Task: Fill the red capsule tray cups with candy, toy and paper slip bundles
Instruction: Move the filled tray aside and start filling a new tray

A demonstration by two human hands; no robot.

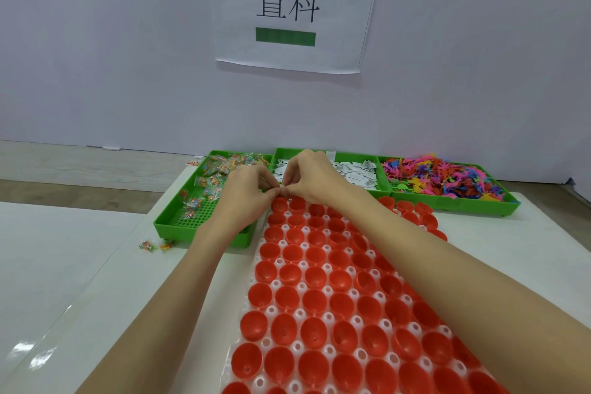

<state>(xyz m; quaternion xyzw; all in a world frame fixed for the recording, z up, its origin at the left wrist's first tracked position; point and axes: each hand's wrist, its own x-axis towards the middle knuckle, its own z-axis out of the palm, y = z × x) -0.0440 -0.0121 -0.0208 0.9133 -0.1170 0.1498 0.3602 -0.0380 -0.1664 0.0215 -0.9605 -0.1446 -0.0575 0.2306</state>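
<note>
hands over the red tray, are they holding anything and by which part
Both the left hand and the right hand pinch one small pale item between their fingertips; what it is, and which part they hold, cannot be told.

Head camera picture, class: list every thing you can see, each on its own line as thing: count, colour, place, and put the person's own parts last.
Red plastic capsule cups: many, red, all visible ones empty, in a white holder tray at centre.
Green plastic bin of wrapped candies: one, green, far left; partly filled.
Green plastic bin of white paper slips: one, far middle.
Green plastic bin of multicoloured flat toys: one, far right; heaped.
Loose wrapped candies: a few, on the white table beside the candy bin.
White paper sign: one, black characters and green bar, on the wall.
Left hand: one, pinches a small item, too small to identify, over the far cups.
Right hand: one, grip on the same item.
</note>
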